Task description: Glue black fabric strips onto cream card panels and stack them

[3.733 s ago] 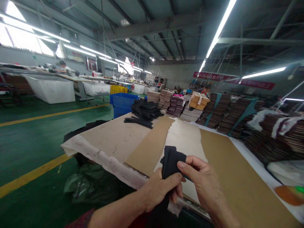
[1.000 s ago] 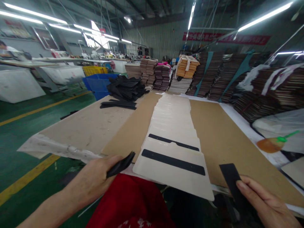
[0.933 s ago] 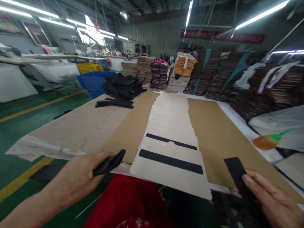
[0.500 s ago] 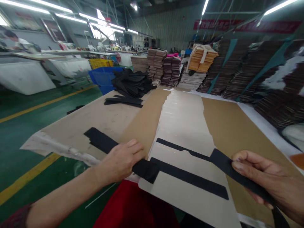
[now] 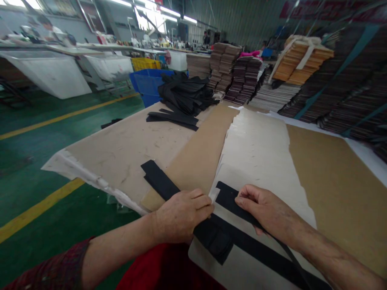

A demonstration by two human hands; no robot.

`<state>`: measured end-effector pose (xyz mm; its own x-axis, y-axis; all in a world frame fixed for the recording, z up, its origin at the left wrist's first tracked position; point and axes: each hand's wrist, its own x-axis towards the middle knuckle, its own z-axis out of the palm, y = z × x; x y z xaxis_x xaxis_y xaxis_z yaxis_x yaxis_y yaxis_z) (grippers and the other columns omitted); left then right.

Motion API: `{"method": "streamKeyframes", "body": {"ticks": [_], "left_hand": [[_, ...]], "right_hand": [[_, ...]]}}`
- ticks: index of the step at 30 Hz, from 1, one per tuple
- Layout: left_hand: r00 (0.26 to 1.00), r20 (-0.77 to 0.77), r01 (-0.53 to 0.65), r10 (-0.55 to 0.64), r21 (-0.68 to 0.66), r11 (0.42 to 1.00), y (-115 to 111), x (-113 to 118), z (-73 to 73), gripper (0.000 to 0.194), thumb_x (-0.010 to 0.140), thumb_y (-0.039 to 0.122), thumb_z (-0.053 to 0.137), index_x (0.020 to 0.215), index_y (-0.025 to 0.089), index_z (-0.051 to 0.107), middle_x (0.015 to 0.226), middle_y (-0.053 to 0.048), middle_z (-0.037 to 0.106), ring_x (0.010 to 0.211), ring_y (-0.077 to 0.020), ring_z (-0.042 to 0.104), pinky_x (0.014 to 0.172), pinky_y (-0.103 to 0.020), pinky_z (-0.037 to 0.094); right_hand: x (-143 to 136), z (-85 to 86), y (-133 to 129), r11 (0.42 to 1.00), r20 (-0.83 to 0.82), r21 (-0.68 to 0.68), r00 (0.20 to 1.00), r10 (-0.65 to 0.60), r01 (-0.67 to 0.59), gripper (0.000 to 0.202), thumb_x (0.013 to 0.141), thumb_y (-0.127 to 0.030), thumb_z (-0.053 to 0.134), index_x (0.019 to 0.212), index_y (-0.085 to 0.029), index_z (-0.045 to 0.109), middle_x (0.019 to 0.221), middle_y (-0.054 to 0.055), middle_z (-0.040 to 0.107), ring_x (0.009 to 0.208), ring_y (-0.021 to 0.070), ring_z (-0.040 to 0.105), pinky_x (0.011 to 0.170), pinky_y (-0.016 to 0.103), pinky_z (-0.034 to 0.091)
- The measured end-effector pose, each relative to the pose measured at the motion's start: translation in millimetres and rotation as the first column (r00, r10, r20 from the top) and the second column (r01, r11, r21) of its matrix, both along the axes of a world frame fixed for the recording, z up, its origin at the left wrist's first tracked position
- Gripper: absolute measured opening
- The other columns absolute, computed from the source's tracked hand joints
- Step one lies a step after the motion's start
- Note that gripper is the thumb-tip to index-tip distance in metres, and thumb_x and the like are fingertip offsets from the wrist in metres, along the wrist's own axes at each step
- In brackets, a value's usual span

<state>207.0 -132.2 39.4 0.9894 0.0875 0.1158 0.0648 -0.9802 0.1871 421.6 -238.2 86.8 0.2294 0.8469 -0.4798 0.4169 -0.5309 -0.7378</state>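
My left hand (image 5: 184, 213) is closed around a small bundle of black fabric strips (image 5: 159, 179). One end of the bundle points up and left over the table; the other lies on the nearest pale panel. In my right hand (image 5: 264, 209), a single black strip (image 5: 227, 198) is pinched between thumb and fingers, its far part trailing down towards me. That strip is over a row of overlapping cream panels (image 5: 256, 141), its left end close to my left hand. Across the nearest panel lies another black strip (image 5: 263, 247), partly hidden by my right forearm.
Loose black strips (image 5: 172, 119) and a dark heap of strips (image 5: 189, 94) rest at the table's back left, beside a blue crate (image 5: 146, 86). Tall stacks of brown pieces (image 5: 225, 66) stand behind. A person (image 5: 50, 30) sits far left.
My right hand has moved left with its strip, from the panels' right edge to near my left hand. My left hand keeps its bundle. The view has turned left.
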Motion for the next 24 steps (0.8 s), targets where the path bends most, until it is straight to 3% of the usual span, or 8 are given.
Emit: {"method": "streamKeyframes", "body": {"ticks": [7, 15, 21, 24], "left_hand": [[1.0, -0.008, -0.001, 0.002, 0.01, 1.0, -0.1, -0.8, 0.0, 0.037, 0.088, 0.029, 0.058, 0.124, 0.017, 0.055, 0.113, -0.008, 0.062, 0.098, -0.0227, 0.054, 0.086, -0.036, 0.05], [0.999, -0.038, -0.02, 0.022, 0.041, 0.999, -0.1, -0.7, 1.6, 0.037, 0.088, 0.033, 0.059, 0.122, 0.018, 0.056, 0.113, -0.005, 0.061, 0.094, -0.0224, 0.055, 0.08, -0.037, 0.052], [0.999, -0.033, -0.011, 0.014, 0.068, 0.998, 0.7, -2.1, 0.5, 0.041, 0.082, 0.031, 0.062, 0.121, 0.017, 0.056, 0.145, -0.006, 0.049, 0.111, -0.0243, 0.054, 0.09, -0.039, 0.052], [1.0, -0.025, 0.013, -0.012, 0.065, 0.998, 1.9, -2.9, -0.8, 0.041, 0.081, 0.03, 0.063, 0.119, 0.016, 0.056, 0.15, -0.006, 0.046, 0.115, -0.0243, 0.052, 0.094, -0.038, 0.051]], "right_hand": [[-5.4, -10.7, 13.5, 1.0, 0.076, 0.001, 0.997, 0.023, -0.024, 0.018, 0.09, -0.033, 0.05, 0.076, -0.022, 0.053, 0.057, -0.007, 0.044, 0.041, 0.0069, 0.044, 0.036, 0.019, 0.037], [-7.4, -13.1, 18.3, 1.0, 0.147, -0.024, 0.989, 0.023, -0.02, 0.017, 0.09, -0.03, 0.052, 0.075, -0.022, 0.054, 0.052, -0.007, 0.046, 0.035, 0.008, 0.045, 0.035, 0.021, 0.033], [-4.3, -17.3, 20.6, 1.0, 0.141, -0.006, 0.99, 0.017, -0.017, 0.016, 0.088, -0.03, 0.055, 0.074, -0.022, 0.056, 0.052, -0.006, 0.044, 0.039, 0.0086, 0.045, 0.035, 0.02, 0.033], [-2.3, -19.5, 20.7, 0.998, 0.196, 0.01, 0.979, 0.056, -0.059, 0.016, 0.089, -0.03, 0.053, 0.075, -0.021, 0.057, 0.054, -0.006, 0.046, 0.042, 0.0089, 0.045, 0.038, 0.02, 0.034]]}}
